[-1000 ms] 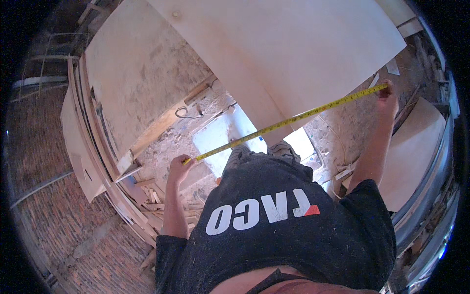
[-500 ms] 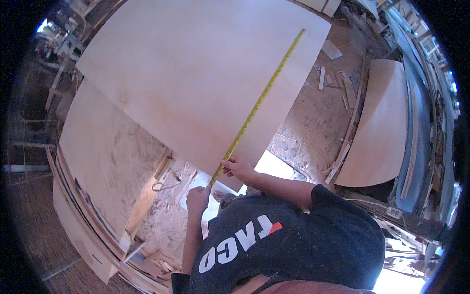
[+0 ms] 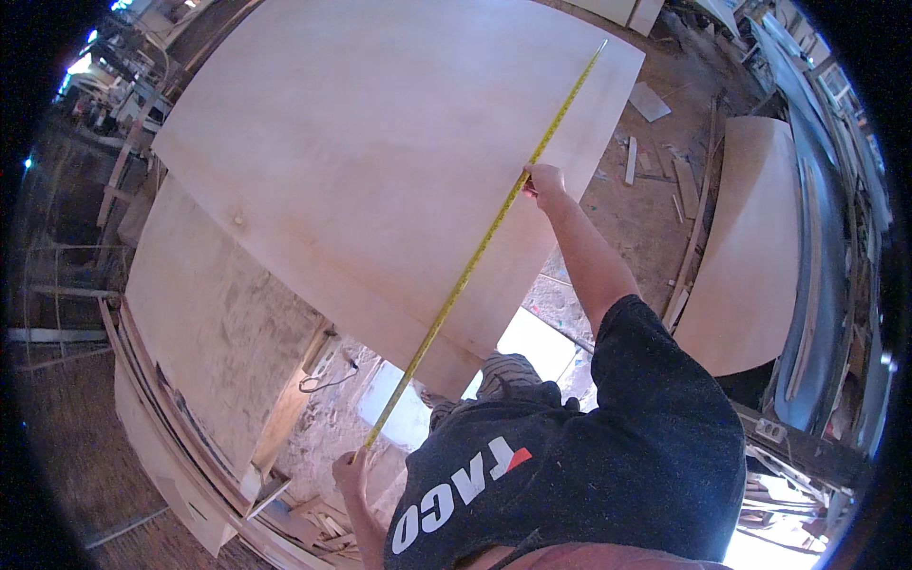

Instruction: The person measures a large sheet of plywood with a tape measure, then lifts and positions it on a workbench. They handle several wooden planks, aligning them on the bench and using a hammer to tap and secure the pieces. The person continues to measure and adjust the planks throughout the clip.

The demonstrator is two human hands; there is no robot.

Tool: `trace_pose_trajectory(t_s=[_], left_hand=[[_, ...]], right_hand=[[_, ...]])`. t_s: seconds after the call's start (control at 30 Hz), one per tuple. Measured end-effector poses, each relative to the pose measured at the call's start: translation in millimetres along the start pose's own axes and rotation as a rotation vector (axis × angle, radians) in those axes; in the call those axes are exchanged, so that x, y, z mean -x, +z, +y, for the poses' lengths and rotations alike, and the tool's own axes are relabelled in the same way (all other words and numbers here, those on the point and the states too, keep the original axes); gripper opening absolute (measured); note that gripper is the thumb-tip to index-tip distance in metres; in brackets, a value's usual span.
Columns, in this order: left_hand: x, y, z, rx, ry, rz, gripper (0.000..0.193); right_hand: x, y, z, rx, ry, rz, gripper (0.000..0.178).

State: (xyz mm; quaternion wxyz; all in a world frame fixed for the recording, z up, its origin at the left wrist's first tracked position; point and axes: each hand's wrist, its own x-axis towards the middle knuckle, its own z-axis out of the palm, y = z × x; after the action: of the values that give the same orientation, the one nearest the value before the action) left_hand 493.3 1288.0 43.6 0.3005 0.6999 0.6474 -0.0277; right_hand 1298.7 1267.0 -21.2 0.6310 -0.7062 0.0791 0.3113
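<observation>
A yellow tape measure stretches its blade diagonally over a large pale sheet of plywood, with its tip near the sheet's far right corner. My right hand pinches the blade about midway along the far half, above the sheet. Past the sheet's near edge, low in the view, my left hand is closed around the near end of the tape. Whether the tape's case sits in that hand cannot be made out.
A second, stained panel lies lower at the left, beside a wooden beam. Offcuts litter the dusty floor at the right. A curved pale sheet leans there, near a power socket.
My right hand has slid far forward along the blade. My left hand has drawn back toward my body, and more of the tape spans between them; its tip sits slightly farther away.
</observation>
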Motion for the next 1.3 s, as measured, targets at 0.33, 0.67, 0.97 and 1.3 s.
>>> trace_pose_trajectory(t_s=[0.33,0.67,0.97,1.3], left_hand=[[-26.3,15.1,107.4,0.071,0.027,0.074,0.041],[-46.8,24.4,141.9,-0.107,-0.032,-0.01,0.049],[-68.5,7.3,187.3,-0.199,-0.052,-0.088,0.061],[-56.0,1.3,186.5,-0.159,-0.211,-0.138,0.051]], right_hand=[[32.1,26.5,27.6,0.104,-0.046,-0.034,0.013],[30.9,50.0,18.6,0.156,0.022,-0.059,0.018],[-116.1,-13.4,47.0,0.126,0.084,-0.145,0.034],[-20.0,32.5,16.8,0.116,0.073,0.012,0.019]])
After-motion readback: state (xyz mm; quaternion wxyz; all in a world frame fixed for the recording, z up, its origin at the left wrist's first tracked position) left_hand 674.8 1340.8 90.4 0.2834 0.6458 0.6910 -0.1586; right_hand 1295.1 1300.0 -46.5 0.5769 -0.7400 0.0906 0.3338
